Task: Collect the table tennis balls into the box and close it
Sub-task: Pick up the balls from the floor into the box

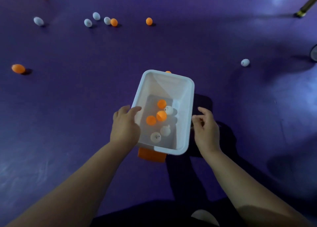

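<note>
A white open box [189,96] stands on the purple floor with several orange and white balls inside, among them an orange ball [161,115] and a white ball [155,137]. An orange latch [151,155] sticks out at its near end. My left hand [124,125] rests against the box's left rim, fingers apart, holding nothing. My right hand [206,129] hovers just right of the box, fingers loosely curled and empty. More balls lie loose on the floor: a white ball [245,62] to the right, an orange ball [18,68] at the left, and a far cluster [107,20].
An orange ball [168,72] peeks out behind the box's far rim. A dark pole foot [300,13] and a round object [314,52] stand at the right edge. My dark-clothed legs fill the bottom of the view.
</note>
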`<action>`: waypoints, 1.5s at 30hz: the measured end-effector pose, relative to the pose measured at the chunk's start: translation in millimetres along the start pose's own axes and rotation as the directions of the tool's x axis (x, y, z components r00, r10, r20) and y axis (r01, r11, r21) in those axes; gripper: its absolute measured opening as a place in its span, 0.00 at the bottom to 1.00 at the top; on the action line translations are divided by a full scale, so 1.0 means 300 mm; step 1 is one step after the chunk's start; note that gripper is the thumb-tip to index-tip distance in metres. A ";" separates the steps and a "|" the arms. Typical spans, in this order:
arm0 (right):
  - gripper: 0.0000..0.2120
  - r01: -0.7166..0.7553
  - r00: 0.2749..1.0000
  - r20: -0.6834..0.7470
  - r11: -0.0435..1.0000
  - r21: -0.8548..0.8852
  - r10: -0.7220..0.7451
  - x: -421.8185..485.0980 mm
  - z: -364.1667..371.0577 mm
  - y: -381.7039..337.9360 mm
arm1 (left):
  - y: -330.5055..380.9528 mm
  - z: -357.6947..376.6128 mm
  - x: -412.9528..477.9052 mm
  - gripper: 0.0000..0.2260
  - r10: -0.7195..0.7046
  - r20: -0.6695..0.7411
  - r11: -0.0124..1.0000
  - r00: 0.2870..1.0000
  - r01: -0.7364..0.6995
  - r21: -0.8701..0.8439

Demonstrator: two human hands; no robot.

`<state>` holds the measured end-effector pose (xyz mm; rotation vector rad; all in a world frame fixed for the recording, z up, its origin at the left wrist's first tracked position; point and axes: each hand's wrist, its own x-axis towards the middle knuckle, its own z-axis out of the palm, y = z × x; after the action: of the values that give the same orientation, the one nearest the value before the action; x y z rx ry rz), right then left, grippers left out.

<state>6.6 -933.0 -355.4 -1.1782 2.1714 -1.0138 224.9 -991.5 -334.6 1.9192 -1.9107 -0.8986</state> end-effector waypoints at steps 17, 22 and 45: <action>0.10 -0.211 0.972 0.055 0.955 -0.208 0.227 0.028 -0.006 0.251 | 0.037 0.046 -0.053 0.28 -0.312 -0.228 0.946 0.922 0.280 -0.165; 0.06 -0.250 0.966 0.025 0.953 -0.171 0.258 0.083 -0.014 0.214 | 0.046 0.054 -0.052 0.27 -0.318 -0.259 0.946 0.912 0.288 -0.149; 0.09 0.093 0.985 0.102 0.930 0.355 -0.137 0.162 0.088 -0.251 | 0.027 0.063 -0.046 0.20 -0.355 -0.231 0.927 0.906 0.308 -0.215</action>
<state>37.3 -1011.6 -315.3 -1.1721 1.7499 -1.2766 208.0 -974.6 -341.1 2.1679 -1.3309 -0.8136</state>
